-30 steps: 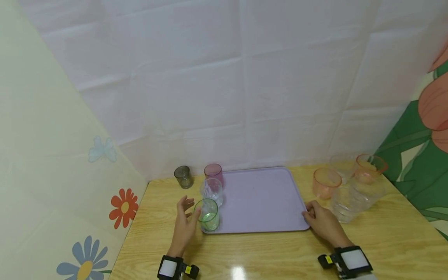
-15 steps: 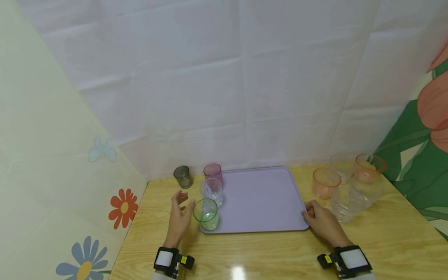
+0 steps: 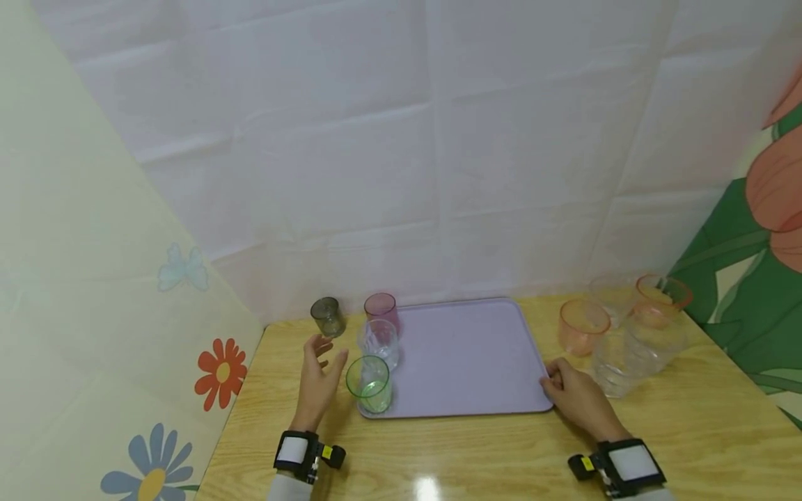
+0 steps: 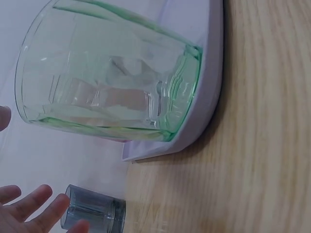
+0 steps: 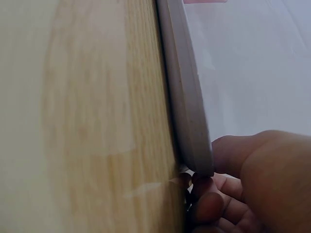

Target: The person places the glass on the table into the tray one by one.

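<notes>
My left hand (image 3: 317,379) hovers over the table left of the tray, fingers loosely spread and holding nothing. Just beyond its fingertips stands a dark grey glass (image 3: 328,319) on the table. Along the left end of the lilac tray (image 3: 466,358) are a green glass (image 3: 371,390), a clear glass (image 3: 381,344) and a pink glass (image 3: 383,311). In the left wrist view the green glass (image 4: 112,73) stands upright at the tray's rounded corner. My right hand (image 3: 576,396) pinches the tray's right edge near the front corner; in the right wrist view the thumb is above the rim (image 5: 187,92) and fingers are below.
To the right of the tray stand an orange cup (image 3: 583,334), another orange-rimmed cup (image 3: 663,299) behind it and several clear glasses (image 3: 617,369). A pale cloth (image 3: 376,174) hangs behind the wooden table (image 3: 489,459). Flower-printed panels (image 3: 150,390) flank both sides.
My left hand has drawn away from the green glass, to the left and then slightly forward toward the dark grey glass. The right hand and tray stay in place.
</notes>
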Motion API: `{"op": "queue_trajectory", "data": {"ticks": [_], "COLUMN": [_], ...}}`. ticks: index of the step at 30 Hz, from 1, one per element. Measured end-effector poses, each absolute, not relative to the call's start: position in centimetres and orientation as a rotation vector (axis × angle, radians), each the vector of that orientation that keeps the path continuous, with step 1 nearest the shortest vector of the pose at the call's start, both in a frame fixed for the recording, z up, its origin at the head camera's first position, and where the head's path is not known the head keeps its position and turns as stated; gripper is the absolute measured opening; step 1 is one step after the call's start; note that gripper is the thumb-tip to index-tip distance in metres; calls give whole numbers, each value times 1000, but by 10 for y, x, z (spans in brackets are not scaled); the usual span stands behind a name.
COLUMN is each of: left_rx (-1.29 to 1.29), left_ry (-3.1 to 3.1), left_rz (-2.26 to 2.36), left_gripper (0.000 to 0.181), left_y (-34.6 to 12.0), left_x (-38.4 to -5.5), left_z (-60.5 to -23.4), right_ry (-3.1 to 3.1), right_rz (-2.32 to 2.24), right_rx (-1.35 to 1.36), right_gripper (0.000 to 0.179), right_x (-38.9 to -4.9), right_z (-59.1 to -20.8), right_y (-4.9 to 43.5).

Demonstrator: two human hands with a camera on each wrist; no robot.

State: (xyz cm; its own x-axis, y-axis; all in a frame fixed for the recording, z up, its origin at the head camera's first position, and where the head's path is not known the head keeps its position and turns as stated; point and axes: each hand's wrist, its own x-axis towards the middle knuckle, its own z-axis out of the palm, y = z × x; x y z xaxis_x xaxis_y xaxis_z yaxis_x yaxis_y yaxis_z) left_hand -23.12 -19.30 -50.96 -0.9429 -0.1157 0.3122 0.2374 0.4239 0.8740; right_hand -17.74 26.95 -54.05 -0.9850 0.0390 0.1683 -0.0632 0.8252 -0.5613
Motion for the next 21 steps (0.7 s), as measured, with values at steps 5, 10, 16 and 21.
{"op": "queue_trajectory", "data": {"ticks": [5,10,16,21], "left_rx": [-87,-69,-30,-9], "left_ry": [-2362,-2357,-2346,-2342], "left_rz": [-1515,-1518,-1528,-1525], "left_gripper": [76,76,71,72], "left_y": [-195,-197,-199,-200], "left_x": [-238,-244,-251,-258], "left_z": [-510,-509,-507,-508], "right_ry": [-2840,-2843,-2831,-2832], "right_rz": [879,876,873,864], "right_rx": [21,22,24,23], "right_gripper": [22,22,21,21], "right_x": [-177,-177,-177,-178], "right_z": [-539,-540,-541,-541], "right_y": [269,269,269,269]}}
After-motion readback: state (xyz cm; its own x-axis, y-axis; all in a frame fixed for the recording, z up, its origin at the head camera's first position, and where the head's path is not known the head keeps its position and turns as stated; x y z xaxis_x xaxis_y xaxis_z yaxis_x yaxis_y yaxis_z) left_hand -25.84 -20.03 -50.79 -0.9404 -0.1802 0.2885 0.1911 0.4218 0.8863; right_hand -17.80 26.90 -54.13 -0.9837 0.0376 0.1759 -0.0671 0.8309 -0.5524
